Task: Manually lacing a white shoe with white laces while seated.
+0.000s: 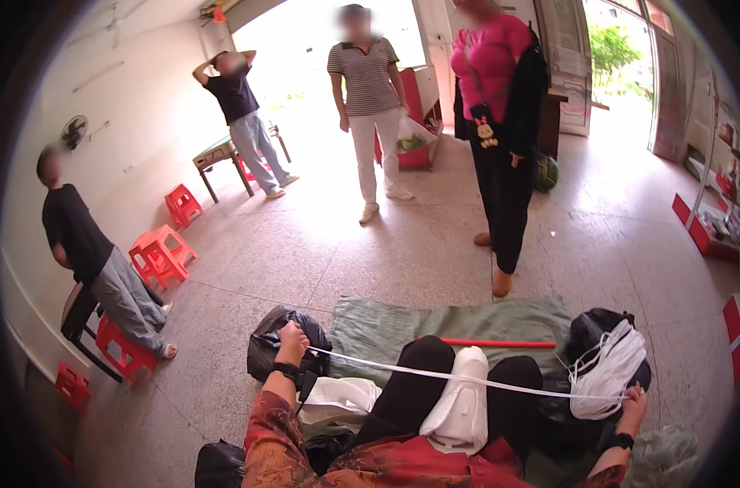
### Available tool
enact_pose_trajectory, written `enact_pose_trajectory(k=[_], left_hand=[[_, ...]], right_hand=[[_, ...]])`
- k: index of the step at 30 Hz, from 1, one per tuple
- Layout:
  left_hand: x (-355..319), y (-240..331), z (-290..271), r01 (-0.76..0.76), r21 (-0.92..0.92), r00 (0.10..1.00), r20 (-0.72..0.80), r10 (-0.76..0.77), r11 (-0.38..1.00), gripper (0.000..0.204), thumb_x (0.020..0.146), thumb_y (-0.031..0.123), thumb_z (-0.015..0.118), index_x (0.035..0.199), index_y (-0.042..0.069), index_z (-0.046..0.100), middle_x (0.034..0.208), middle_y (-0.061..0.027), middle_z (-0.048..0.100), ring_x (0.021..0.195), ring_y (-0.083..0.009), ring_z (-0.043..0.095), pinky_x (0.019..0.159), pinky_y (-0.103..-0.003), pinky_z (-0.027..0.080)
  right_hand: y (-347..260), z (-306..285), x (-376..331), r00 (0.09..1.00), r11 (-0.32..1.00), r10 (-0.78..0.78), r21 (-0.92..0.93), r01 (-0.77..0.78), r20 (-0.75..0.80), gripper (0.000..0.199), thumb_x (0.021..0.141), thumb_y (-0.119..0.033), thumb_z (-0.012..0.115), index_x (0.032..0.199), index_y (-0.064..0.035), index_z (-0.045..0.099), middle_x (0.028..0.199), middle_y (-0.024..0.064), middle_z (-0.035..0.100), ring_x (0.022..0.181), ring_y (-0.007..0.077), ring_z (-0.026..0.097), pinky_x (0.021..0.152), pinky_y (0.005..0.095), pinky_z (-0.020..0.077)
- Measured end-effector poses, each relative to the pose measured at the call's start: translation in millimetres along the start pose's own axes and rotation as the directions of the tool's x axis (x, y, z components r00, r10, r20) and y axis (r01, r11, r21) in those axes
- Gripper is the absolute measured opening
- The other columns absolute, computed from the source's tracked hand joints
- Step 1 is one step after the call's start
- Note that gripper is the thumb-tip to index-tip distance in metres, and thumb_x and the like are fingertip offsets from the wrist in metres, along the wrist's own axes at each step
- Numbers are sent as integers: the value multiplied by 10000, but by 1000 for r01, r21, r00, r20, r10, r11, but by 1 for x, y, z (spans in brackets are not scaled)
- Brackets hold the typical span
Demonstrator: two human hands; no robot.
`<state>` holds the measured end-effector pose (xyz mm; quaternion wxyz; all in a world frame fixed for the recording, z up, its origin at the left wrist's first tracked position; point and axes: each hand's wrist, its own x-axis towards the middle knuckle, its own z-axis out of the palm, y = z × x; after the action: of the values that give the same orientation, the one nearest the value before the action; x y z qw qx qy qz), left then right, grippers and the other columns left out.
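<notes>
A thin white strap (pixel 394 365) runs taut across my lap between my two hands. At the left, my left hand (pixel 292 342) is closed on one end of it, in front of a black plastic bag (pixel 264 350). My right hand (pixel 634 401) pinches the strap at the far right, beside a loose bundle of white straps (pixel 610 370) lying on a dark bag (pixel 595 329). A white rolled piece (pixel 459 398) lies between my thighs under the strap. More white material (pixel 341 396) sits by my left leg.
A green woven sheet (pixel 370 321) lies on the floor ahead, with a red rod (pixel 500 344) across it. Two people (pixel 370 81) (pixel 500 98) stand facing me; two others stand at the left by tables and red stools (pixel 162 256). Shelving (pixel 707 220) is at right.
</notes>
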<state>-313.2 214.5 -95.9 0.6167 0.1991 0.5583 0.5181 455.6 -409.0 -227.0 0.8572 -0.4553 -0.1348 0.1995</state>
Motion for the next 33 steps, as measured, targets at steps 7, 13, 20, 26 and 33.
enact_pose_trajectory(k=[7, 13, 20, 26, 33], left_hand=[[-20, 11, -11, -9, -17, 997, -72, 8, 1000, 273, 984, 286, 415, 740, 163, 427, 514, 67, 261, 378, -88, 198, 359, -253, 165], [10, 5, 2, 11, -30, 998, -56, -13, 999, 305, 985, 326, 452, 727, 163, 449, 506, 62, 290, 369, -91, 244, 352, -265, 199], [25, 10, -27, -25, -61, 996, -83, 20, 998, 306, 992, 337, 438, 742, 161, 460, 530, 64, 303, 394, -88, 247, 385, -258, 209], [5, 26, -16, -143, 82, 979, -132, 153, 986, 331, 997, 380, 424, 776, 140, 482, 505, 58, 280, 371, -95, 270, 367, -274, 212], [-137, 19, 70, -355, 585, 896, 435, 88, 729, 333, 1031, 360, 461, 859, 99, 575, 511, 81, 312, 378, -35, 252, 332, -245, 177]], right_hand=[[-10, 70, 17, 855, 879, 355, -174, -443, -379, 176, 902, -274, 599, 836, -117, 553, 621, -18, 452, 393, 98, 332, 353, 226, 238], [-5, 11, 52, 823, 596, 497, -581, -554, -275, 198, 871, -227, 569, 798, -54, 630, 558, -6, 446, 402, 121, 371, 352, 296, 301], [-41, -65, 36, 995, 468, 87, -879, -86, -51, 102, 826, -131, 607, 786, -38, 617, 565, -9, 489, 427, 98, 412, 370, 279, 308], [-40, -32, 37, 992, 329, -90, -938, 112, 87, 123, 822, -125, 606, 780, -15, 642, 612, 41, 588, 509, 137, 500, 485, 314, 405], [-54, 66, 22, 983, 301, -124, -939, 166, 134, 225, 956, -162, 545, 997, 10, 684, 940, 100, 712, 891, 161, 651, 831, 287, 486]])
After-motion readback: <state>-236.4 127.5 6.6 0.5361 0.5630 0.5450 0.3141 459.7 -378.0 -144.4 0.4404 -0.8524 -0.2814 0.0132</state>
